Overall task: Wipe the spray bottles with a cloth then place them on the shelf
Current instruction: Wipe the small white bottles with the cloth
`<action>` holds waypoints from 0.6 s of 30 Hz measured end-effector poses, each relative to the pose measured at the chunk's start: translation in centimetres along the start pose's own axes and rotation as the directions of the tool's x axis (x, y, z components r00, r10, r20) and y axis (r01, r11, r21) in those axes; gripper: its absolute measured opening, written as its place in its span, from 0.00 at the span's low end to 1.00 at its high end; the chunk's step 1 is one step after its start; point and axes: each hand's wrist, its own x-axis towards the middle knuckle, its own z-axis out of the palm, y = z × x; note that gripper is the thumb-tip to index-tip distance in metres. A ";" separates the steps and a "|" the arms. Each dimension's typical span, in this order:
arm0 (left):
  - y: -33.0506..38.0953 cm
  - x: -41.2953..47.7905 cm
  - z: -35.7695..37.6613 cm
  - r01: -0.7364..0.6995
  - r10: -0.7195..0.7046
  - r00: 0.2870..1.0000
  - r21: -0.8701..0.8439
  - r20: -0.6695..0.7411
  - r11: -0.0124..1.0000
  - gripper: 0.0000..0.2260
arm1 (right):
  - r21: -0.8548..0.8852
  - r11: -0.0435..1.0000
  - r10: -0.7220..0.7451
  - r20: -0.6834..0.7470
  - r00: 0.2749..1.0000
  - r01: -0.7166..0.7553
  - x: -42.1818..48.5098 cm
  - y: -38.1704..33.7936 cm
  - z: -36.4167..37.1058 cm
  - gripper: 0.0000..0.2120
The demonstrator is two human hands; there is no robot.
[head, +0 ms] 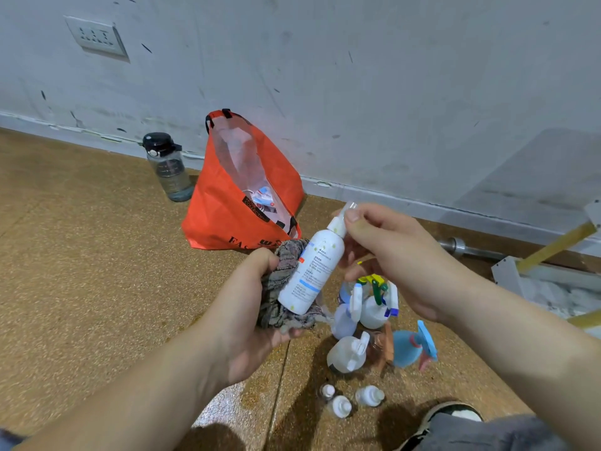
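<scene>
Nearest the camera a dark shoe (455,413) with a pale sole rests on the speckled brown floor (81,271); just beside it stand three small clear bottles (340,406) with white caps, close together; a little farther lies a huddle of spray bottles (374,309), some white, one clear with a white trigger, one blue (409,349) tipped on its side, all on the floor and touching or nearly so.

Above that huddle the left hand (247,317) has its fingers curled round a bunched grey cloth (279,288), thumb pressed on top; the white spray bottle (312,271) lies tilted in the air with its base and one flank against the cloth, nozzle pointing up and away; the right hand (390,255) pinches the bottle's neck and cap between thumb and fingertips.

Beyond the hands an orange bag (234,206) slumps open against the wall; left of it a dark-capped water bottle (167,167) stands upright; to the right a metal bar (461,247) lies by a white and yellow frame (553,252); high on the scuffed grey wall (357,76) sits a socket plate (96,35).
</scene>
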 end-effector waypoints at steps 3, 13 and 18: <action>-0.1 0.2 -0.2 -0.010 0.010 1.000 0.048 0.000 0.999 0.15 | 0.049 0.999 0.010 0.031 0.999 -0.011 0.2 0.3 -0.2 0.14; -1.6 0.0 0.2 -0.600 0.686 0.727 0.523 0.041 0.605 0.12 | 0.113 0.993 -0.050 0.045 0.998 0.045 -0.5 0.5 1.1 0.10; -2.1 0.1 -0.1 -0.614 0.788 0.448 0.786 0.423 -0.073 0.22 | 0.209 0.978 -0.009 0.105 0.994 -0.013 -1.2 1.0 2.4 0.05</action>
